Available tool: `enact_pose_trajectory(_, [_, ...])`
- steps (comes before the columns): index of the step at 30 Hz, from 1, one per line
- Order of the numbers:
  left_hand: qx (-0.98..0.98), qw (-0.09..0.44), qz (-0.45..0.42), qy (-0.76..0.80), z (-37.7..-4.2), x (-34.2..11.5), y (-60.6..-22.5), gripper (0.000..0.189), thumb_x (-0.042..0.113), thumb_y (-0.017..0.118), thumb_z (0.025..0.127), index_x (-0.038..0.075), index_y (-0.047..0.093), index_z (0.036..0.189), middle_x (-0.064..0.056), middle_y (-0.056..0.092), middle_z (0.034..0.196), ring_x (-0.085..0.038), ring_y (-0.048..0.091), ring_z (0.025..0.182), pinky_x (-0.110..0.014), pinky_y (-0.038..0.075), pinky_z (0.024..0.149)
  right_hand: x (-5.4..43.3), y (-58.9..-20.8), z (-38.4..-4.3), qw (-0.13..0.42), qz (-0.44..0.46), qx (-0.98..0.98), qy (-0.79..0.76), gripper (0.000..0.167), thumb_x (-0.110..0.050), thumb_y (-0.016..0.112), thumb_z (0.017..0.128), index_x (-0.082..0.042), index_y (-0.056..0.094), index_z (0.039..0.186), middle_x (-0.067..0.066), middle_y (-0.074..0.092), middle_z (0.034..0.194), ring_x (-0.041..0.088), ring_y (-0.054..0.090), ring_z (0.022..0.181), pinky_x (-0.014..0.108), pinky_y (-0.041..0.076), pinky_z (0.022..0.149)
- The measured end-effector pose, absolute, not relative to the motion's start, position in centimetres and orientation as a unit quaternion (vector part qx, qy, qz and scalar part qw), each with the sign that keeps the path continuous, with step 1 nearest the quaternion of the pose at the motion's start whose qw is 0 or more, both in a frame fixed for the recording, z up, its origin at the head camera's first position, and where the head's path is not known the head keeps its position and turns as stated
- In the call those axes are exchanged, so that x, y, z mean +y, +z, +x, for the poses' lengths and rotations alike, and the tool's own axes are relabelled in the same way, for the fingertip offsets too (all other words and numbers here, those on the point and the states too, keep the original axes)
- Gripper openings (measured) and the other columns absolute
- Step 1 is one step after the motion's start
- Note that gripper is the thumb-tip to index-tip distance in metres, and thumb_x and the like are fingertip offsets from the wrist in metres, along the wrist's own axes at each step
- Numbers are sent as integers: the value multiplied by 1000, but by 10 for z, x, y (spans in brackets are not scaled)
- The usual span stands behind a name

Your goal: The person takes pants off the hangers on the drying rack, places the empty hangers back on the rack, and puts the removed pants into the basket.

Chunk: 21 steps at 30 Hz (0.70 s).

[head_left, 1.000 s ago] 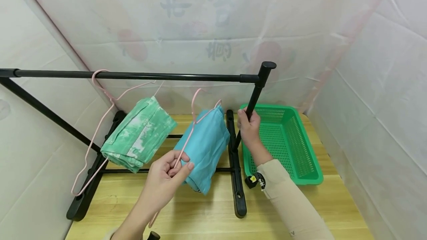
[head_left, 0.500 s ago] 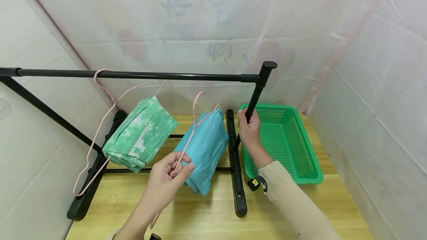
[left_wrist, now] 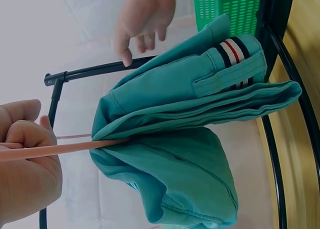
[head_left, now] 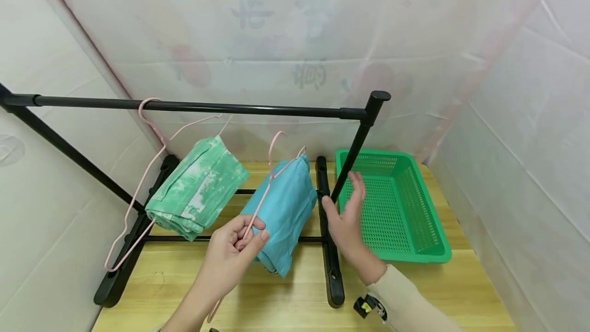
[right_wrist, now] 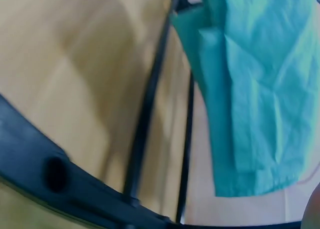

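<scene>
Two hangers (head_left: 272,174) (head_left: 163,140), two garments (head_left: 288,209) (head_left: 198,188) (one apiece), one rack (head_left: 239,109), one basket (head_left: 384,214).

Bare left hand (head_left: 232,250) is doing a pinch, fingers curled in, thumb stretched along them, bare left forearm (head_left: 195,293) slanting up from below. Bare right hand (head_left: 346,224) is pretty relaxed, thumb and fingers spread apart, beige-sleeved right arm (head_left: 407,301) angled from lower right.

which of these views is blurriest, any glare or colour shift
Right wrist: blurriest, the black rack foot and wooden tabletop smeared; left wrist: clearer, striped trim crisp enough to read, but the hanging garment looks teal; head: sharpest, that garment bright blue, a thin highlight along the black rail.
</scene>
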<state>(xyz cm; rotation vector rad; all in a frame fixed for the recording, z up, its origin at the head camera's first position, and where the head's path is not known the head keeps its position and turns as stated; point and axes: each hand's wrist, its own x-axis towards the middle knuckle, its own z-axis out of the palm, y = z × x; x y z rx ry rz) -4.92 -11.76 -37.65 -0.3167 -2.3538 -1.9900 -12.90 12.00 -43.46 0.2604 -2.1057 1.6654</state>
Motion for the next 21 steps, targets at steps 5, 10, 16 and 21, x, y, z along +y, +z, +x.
enact_pose_trajectory(5, [-761,24,-109,-639,-49,-117,-376,21,19,70,95,0,63,104,0,29,63,-7,30,52,-25,31,43,114,-448,-110,155,111,-792,579,78,-9,64,95,-4,16,156,18,-11,163,41,-4,151,73,11,112])
enact_pose_trajectory(10, [-763,33,-119,-635,-49,-117,-374,21,18,69,96,0,63,104,0,29,62,-8,30,50,-26,33,43,107,-459,-101,137,121,-797,576,79,-9,66,93,-4,18,156,24,-10,163,46,-4,150,74,12,111])
enact_pose_trajectory(16, [-764,32,-128,-632,-48,-115,-371,20,18,69,96,1,63,104,1,29,61,-9,29,49,-26,33,42,100,-468,-97,83,111,-788,600,79,-7,64,95,-4,15,157,27,-10,162,48,-5,150,74,10,111])
enact_pose_trajectory(21, [-768,34,-131,-626,-46,-114,-369,18,20,69,96,3,64,103,1,29,60,-9,29,48,-26,32,42,97,-496,-105,61,115,-774,620,81,-11,63,98,-7,9,158,20,-5,164,42,2,152,68,13,116])
